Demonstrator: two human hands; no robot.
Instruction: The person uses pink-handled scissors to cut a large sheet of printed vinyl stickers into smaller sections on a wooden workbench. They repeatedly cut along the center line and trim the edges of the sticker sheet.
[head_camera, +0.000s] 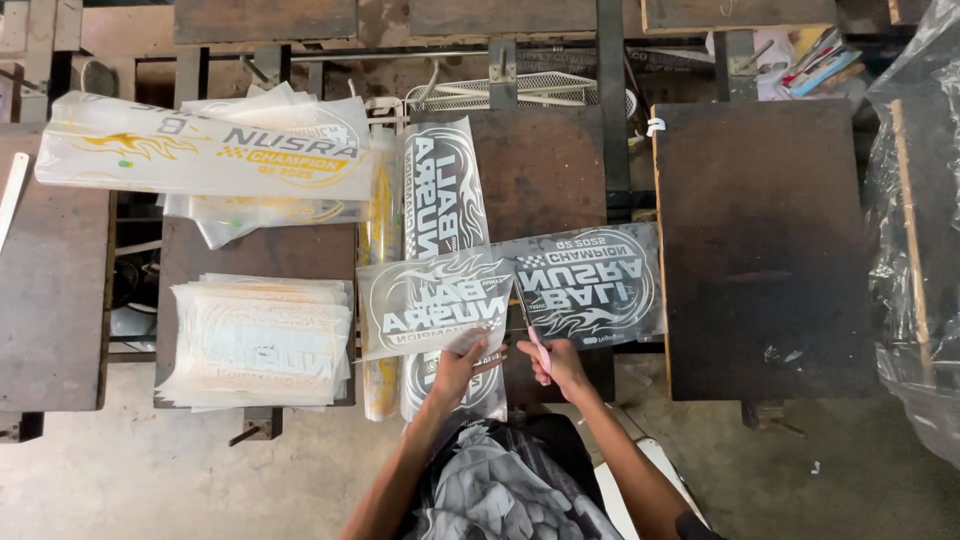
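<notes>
Down at the near edge of the dark brown flat-topped table (540, 170), head view: left hand (462, 368) pinches the lower edge of a clear plastic transfer film printed with a mirrored white flame logo (432, 300); grip closed on that film, thumb on top, fingers under; film lifted slightly and tilted, overlapping the strip beneath it. Right hand (558, 366) clenched round a thin pink-handled cutting tool (537, 345); tool tip sits at the seam between the held film and a second grey-looking clear film with the same mirrored logo (592, 282), which lies flat just beside it on the right; cannot tell whether the tool is scissors or a blade.

Same view, surroundings: long clear printed strip (445, 190) runs away from the person under the held film; a yellow-printed film roll (379, 230) lies alongside it on the left. Stack of pale cut films (258, 340) sits on the left platen; further back a pile of white films with yellow flame print (200, 150). Bare dark square platen (762, 250) on the right; crumpled clear plastic sheeting (915, 230) at the far right edge; white wire basket (520, 92) at the back.

Handling, my read: film is thin, light, floppy and slick; likely creases or curls if held by one corner; better held at an unprinted margin, kept taut near the cut line.
</notes>
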